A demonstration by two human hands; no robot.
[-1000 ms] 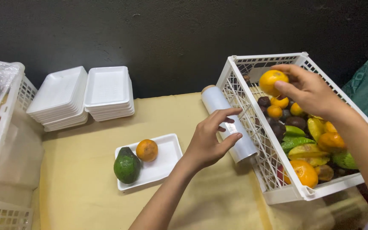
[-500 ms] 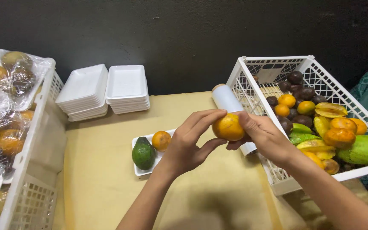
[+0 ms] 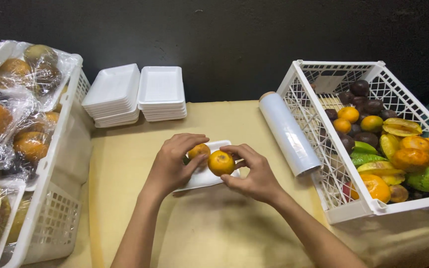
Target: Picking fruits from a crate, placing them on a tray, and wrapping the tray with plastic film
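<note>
Looking down from the head camera, both hands meet over a small white foam tray (image 3: 205,174) in the middle of the yellow table (image 3: 125,164). The right hand (image 3: 254,173) has its fingers curled around an orange (image 3: 221,163) and pinches it by the sides, just above the near edge of the tray. The left hand (image 3: 172,166) is bent over the left part of the tray, fingers half closed; its fingertips rest by a second orange (image 3: 199,150) already lying there. I cannot tell if it truly grips that one or only steadies it.

To do this bit well, I think the held orange should go down gently, right beside the other one, with no squeezing, and the left hand should keep the light tray from sliding.

A roll of clear wrap (image 3: 289,133) lies just beside the right hand, touching the white crate of mixed fruit (image 3: 333,193). Two stacks of empty foam trays (image 3: 137,92) sit at the back by the dark wall. On the left, a second white crate (image 3: 58,149) holds wrapped fruit packs (image 3: 11,124).
</note>
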